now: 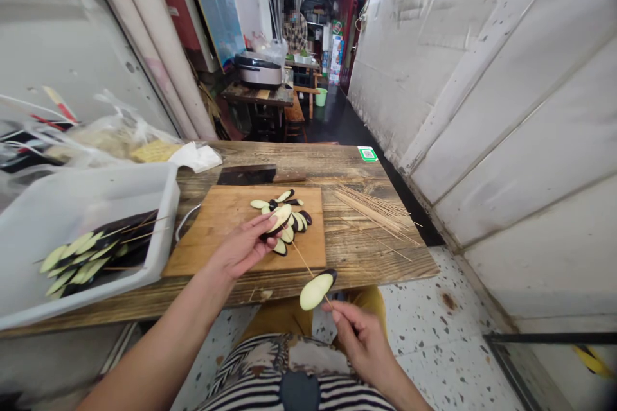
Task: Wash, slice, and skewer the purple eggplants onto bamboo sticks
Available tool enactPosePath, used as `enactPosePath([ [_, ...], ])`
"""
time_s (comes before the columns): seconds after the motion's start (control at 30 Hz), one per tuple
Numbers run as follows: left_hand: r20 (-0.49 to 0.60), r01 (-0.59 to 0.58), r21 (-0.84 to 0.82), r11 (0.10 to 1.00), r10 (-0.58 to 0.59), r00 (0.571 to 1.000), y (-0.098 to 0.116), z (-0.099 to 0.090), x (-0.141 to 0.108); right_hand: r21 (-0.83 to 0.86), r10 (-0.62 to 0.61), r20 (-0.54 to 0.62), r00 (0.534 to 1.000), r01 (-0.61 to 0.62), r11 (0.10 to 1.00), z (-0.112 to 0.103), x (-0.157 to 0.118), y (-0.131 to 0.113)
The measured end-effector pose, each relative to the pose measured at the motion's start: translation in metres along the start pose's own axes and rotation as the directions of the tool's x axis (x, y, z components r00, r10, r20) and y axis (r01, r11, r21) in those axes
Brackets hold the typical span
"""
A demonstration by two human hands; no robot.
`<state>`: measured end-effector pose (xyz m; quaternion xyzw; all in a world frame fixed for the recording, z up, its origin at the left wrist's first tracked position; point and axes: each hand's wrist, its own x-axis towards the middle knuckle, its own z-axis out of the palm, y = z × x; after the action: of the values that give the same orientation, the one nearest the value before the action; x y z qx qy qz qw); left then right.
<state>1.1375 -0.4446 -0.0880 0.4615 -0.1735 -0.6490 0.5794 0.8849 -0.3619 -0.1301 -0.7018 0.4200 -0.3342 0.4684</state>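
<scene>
Pinched eggplant slice (pixel 279 217) in left hand (pixel 245 249), with tight grip, over cutting board (pixel 219 212). Held thin stick (pixel 301 257) in right hand (pixel 359 337), with fingers together on low end. Had one pushed-on slice (pixel 315 290); could not tell if tip poked other. Saw filled sticks (pixel 87 257) in white tub (pixel 167 212), loose slices (pixel 299 221) on board, bare sticks (pixel 376 209) on table (pixel 357 253).

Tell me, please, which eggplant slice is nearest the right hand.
The slice on the skewer beyond the right hand; others are on the board, in the tub or in the left hand.
</scene>
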Motion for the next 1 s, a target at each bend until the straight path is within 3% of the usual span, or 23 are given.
enactPosePath([
  [0.7,-0.017,-0.048,-0.024,0.999,0.048,0.999,-0.0026,-0.0017,0.0031,-0.017,-0.001,0.021,1.0,0.002,1.0,-0.0017,-0.0022,-0.0006],
  [1.0,0.025,-0.057,-0.022,0.998,0.058,0.998,-0.0026,-0.0043,0.004,-0.033,-0.008,0.043,0.999,0.009,0.999,-0.0043,-0.001,-0.0034],
])
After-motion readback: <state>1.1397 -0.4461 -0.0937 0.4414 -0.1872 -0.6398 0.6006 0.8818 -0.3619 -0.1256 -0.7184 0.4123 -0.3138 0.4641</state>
